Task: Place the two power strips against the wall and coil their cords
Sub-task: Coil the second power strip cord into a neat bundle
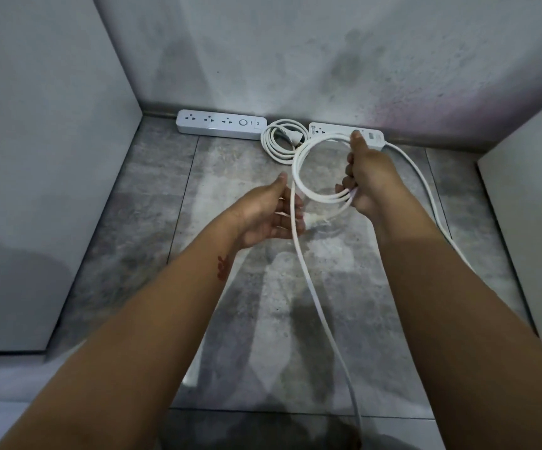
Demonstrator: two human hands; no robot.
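Farthest from the wall (295, 60), the loose cord (315, 297) trails off across the floor (237, 336). I think it should be fed up bit by bit, each new ring the same size as the last, with no twists. The left hand (263, 216) is open, and the cord runs over its fingers. Nearer the wall, the right hand (367, 180) holds the rings (297, 157) tight in curled fingers. Close by the wall, the other cord (274, 141) lies done in a neat round. The left strip (221, 125) and the right strip (331, 128) lie flat against the wall, long side along it, holes facing up.
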